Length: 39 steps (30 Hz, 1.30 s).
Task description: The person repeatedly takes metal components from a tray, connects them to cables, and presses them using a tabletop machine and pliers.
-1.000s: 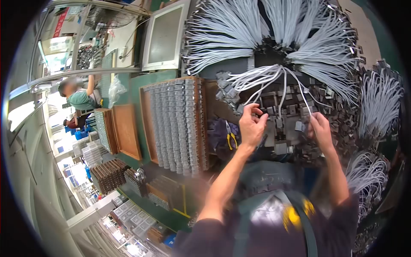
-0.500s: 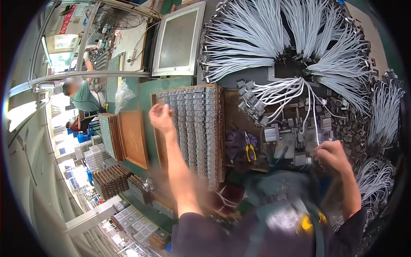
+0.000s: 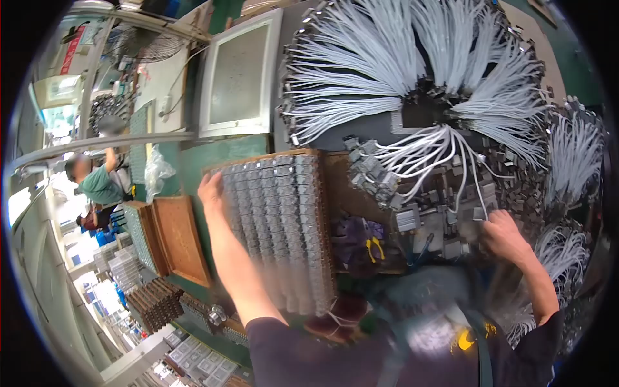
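Note:
My right hand (image 3: 506,237) is closed on the end of a white cable (image 3: 480,193), which runs up to a bundle of white cables (image 3: 429,151) with grey metal connectors at their ends. On the left, my left hand (image 3: 211,189) is at the far left corner of a wooden tray (image 3: 327,213) filled with rows of small grey metal housings (image 3: 274,213). Its fingers are curled together at the tray's corner; whatever lies between them is hidden.
Many white cables (image 3: 361,64) are fanned out at the back. Yellow-handled pliers (image 3: 374,248) lie on dark cloth right of the tray. Loose metal parts (image 3: 445,187) cover the bench near my right hand. A person (image 3: 100,184) works at the far left.
My left hand has moved from above the housings to the tray's far left corner, its fingers lower. My right hand still grips the cable. The whole view has shifted slightly.

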Each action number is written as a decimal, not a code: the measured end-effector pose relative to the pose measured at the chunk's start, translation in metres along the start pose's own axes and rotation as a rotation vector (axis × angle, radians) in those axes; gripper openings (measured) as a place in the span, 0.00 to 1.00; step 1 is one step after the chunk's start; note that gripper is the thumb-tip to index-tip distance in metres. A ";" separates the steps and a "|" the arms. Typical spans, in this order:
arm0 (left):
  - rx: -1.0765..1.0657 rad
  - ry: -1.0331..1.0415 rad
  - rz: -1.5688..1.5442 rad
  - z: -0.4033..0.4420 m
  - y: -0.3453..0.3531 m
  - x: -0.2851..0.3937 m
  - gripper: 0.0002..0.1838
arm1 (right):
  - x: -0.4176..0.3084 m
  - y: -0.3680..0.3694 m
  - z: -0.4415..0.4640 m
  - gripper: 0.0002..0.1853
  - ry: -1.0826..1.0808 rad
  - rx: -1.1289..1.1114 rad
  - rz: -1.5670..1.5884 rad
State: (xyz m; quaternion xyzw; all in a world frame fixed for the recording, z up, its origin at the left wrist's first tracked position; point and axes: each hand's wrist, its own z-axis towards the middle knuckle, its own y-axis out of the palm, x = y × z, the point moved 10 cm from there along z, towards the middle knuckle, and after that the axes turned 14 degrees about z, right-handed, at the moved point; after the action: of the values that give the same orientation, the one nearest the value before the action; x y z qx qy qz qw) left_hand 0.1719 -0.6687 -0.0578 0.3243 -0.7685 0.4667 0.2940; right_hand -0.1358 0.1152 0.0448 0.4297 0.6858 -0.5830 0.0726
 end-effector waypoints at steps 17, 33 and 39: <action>-0.243 0.634 -0.005 -0.288 0.105 0.186 0.24 | -0.006 0.029 0.049 0.25 0.070 -0.738 0.376; -0.829 0.953 0.719 -0.553 0.367 0.135 0.31 | -0.001 -0.046 0.033 0.22 -0.095 -0.287 0.634; -0.674 1.222 0.940 -0.594 0.346 0.132 0.34 | -0.018 -0.032 0.042 0.24 -0.189 -0.026 0.608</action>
State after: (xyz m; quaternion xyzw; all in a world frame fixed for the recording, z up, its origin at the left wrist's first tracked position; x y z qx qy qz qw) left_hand -0.0884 -0.0363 0.0920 -0.4445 -0.6273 0.3797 0.5146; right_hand -0.1631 0.0713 0.0664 0.5581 0.5234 -0.5630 0.3124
